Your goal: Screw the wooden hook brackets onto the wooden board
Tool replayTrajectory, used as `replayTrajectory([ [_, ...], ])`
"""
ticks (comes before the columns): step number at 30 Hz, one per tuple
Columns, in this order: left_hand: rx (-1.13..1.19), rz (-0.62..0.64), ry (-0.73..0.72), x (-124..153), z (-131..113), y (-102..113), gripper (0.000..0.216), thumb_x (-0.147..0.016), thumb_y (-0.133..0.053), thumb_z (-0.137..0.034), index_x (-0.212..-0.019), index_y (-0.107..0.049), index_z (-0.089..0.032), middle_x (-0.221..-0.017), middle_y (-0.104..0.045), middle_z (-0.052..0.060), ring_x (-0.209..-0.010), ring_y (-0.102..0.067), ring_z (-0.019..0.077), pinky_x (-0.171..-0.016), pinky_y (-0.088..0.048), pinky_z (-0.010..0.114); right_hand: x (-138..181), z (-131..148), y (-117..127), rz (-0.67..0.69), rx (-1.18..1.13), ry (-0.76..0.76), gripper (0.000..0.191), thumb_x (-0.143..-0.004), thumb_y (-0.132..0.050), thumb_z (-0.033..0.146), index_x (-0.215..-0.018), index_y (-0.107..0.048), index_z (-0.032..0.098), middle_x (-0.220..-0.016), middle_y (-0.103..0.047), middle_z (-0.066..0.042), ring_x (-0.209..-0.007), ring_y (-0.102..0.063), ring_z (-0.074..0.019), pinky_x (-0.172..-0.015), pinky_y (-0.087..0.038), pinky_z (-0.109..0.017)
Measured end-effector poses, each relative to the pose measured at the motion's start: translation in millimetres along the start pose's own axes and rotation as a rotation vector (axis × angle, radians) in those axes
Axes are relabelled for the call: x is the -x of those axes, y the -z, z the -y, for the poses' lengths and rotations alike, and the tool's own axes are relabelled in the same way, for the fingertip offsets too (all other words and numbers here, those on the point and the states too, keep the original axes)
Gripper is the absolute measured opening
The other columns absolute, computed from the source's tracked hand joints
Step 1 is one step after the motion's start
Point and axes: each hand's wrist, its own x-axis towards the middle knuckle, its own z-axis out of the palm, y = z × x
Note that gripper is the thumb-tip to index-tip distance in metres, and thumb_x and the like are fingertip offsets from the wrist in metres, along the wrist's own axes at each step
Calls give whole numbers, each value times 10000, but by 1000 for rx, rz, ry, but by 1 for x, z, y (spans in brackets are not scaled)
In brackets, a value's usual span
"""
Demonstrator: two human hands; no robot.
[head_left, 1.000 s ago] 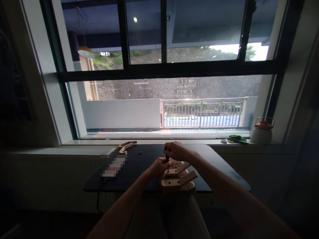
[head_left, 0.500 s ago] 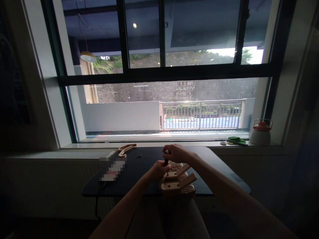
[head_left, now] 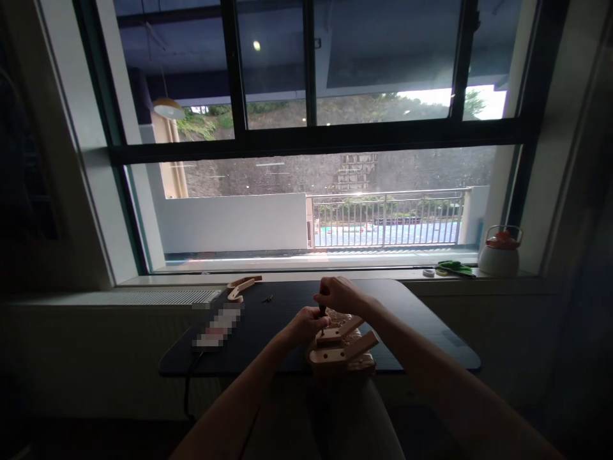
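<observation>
A dark-handled screwdriver (head_left: 322, 310) stands nearly upright, its tip down at a hole in a pale wooden piece (head_left: 330, 333). My right hand (head_left: 343, 297) is closed around the top of the handle. Lower down, my left hand (head_left: 306, 324) pinches the screwdriver just above the wood. Nearer me lies a second angled wooden piece (head_left: 329, 358) with two dark holes. Both pieces rest on a lumpy, brownish, rough-surfaced block (head_left: 368, 367) at the table's front edge. My hands hide part of its far end.
The dark table (head_left: 412, 332) stands below a window. Curved wooden pieces (head_left: 235, 292) and small screw-like bits (head_left: 267, 298) lie at its back left, near a blurred-out object (head_left: 218, 327) with a cable. On the sill are tape rolls (head_left: 428, 273), a green item (head_left: 454, 268) and a jug (head_left: 499, 257).
My right hand has turned on the screwdriver handle, its fingers now wrapped more closely. The screwdriver stays at the same hole, and my left hand has barely shifted.
</observation>
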Motion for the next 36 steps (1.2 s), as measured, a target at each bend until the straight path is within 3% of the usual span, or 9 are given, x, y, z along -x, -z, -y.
replayTrajectory([
  [9,15,-30,0,1,7,3,258,-702,-567,-336,-700,-649,-92,-629,-583,22,-600,-478,124,-581,-354,248,-5,10,2,-19,-83,90,191,-818,-508,283,-902,-655,196,-765,-656,-2,-633,-536,-91,-560,-322,-201],
  [19,25,-12,3,-2,9,2,245,-690,-585,-324,-716,-661,-93,-626,-590,13,-601,-486,125,-588,-361,249,-4,9,-3,-57,-41,34,269,-832,-505,377,-903,-638,154,-763,-649,-49,-644,-539,-127,-556,-322,-231],
  [27,49,-7,-21,-3,14,4,220,-711,-600,-300,-725,-663,-90,-641,-603,23,-612,-506,129,-614,-382,263,-5,6,16,96,-72,171,236,-798,-517,277,-950,-684,209,-785,-672,-5,-629,-546,-97,-550,-339,-196],
  [36,25,-6,-12,-4,15,3,238,-706,-606,-307,-742,-659,-77,-618,-576,14,-571,-468,113,-576,-355,262,-3,7,5,39,-14,102,242,-803,-526,332,-869,-664,144,-753,-664,-48,-632,-551,-121,-541,-341,-213],
])
